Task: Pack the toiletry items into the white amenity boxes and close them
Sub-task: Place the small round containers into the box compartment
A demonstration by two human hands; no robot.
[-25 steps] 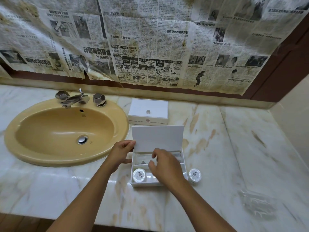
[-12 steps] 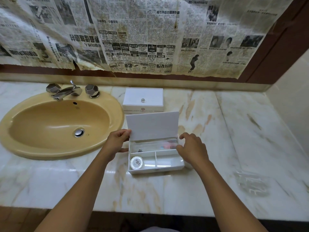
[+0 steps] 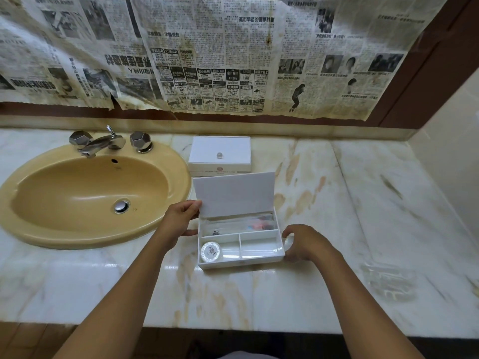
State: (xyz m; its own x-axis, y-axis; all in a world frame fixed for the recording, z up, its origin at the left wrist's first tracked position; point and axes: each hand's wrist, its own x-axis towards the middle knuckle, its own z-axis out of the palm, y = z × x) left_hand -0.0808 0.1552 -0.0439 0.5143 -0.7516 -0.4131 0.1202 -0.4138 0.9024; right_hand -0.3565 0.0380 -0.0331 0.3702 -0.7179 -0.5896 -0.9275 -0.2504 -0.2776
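We see the left hand [image 3: 178, 221] pinching the open box's [image 3: 241, 244] raised lid [image 3: 234, 194] on the bench [image 3: 337, 203], right hand [image 3: 302, 242] curling unseen beside it — a bump could slide it.

Left hand [image 3: 178, 221] pinching, right hand [image 3: 304, 243] curled

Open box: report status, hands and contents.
Left hand holds the lid up. Right hand beside the open box, grasp unclear. Round soap inside, front-left.
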